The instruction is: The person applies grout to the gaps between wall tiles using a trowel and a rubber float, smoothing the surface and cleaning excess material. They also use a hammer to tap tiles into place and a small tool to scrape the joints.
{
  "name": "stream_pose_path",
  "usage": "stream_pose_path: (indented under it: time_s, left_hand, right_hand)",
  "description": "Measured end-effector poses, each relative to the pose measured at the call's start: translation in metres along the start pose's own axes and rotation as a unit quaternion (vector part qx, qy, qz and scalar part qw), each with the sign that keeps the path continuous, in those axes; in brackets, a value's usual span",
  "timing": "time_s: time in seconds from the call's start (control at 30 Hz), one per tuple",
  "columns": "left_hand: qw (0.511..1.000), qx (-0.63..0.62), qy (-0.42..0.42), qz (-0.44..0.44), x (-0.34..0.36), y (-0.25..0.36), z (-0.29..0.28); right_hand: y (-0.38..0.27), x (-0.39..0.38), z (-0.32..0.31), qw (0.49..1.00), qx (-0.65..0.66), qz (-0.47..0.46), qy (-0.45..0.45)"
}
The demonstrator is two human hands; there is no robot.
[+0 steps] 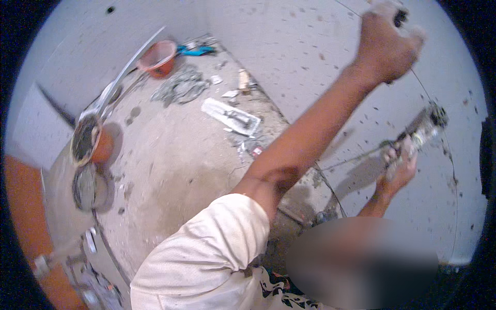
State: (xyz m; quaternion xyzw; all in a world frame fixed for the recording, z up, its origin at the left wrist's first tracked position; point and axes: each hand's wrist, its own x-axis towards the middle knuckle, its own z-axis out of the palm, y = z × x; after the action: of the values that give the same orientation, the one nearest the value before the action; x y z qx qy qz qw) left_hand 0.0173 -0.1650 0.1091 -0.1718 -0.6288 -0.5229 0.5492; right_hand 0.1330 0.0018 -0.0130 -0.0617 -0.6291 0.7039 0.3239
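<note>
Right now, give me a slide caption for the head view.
Left hand raised before a speckled wall, right hand lower, holding a grimy object, orange buckets at left.

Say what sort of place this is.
Probably a room being built or renovated: the grey wall is speckled with dark marks and crossed by thin joint lines, the bare floor is strewn with scraps, and an orange bucket looks dirty inside.

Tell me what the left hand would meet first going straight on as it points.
Probably the pale, dark-spotted wall; nothing else plainly shows ahead of the left hand. Depth is unclear, so they may already touch.
</note>
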Motion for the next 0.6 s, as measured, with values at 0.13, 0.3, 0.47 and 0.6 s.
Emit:
stream_pose_path:
  time_s: [0.13, 0.3, 0.47, 0.6]
  left_hand:
    - [0.984, -0.176, 0.021, 0.014, 0.013, 0.039, -0.091]
    - [0.971, -0.212, 0.047, -0.098, 0.030, 0.029, -0.111]
    - [0.967, -0.202, 0.087, -0.125, 0.041, 0.018, -0.110]
    - [0.991, -0.088, 0.026, -0.101, 0.019, 0.029, -0.150]
  right_hand:
    - [0.007, -0.015, 0.006, 0.998, 0.011, -0.002, -0.067]
    - [0.009, -0.034, 0.017, 0.990, -0.003, 0.045, -0.133]
    - [0.017, -0.034, 0.015, 0.978, -0.002, 0.089, -0.191]
    - [0.020, -0.051, 0.020, 0.967, 0.005, 0.115, -0.227]
